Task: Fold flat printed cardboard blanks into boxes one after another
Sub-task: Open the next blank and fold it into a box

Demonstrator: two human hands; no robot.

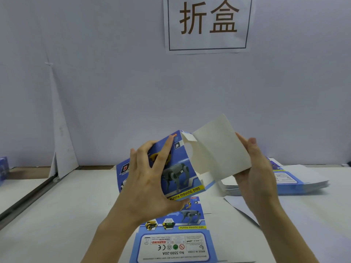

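I hold a half-formed blue printed box [178, 173] with a grey robot dog picture above the white table [66, 215]. My left hand [150, 179] grips its printed side, fingers spread over the picture and thumb underneath. A plain white flap [218, 147] stands open at the box's right, and my right hand [254, 168] holds it from behind, with a fingertip showing over its right edge. A flat printed blank [176, 236] lies on the table below the box, text upside down.
A stack of flat blanks [296, 181] lies at the right on the table. A loose white sheet [245, 207] lies beside it. A wall sign with two large characters [208, 23] hangs above. A blue box [3, 168] sits at the far left edge.
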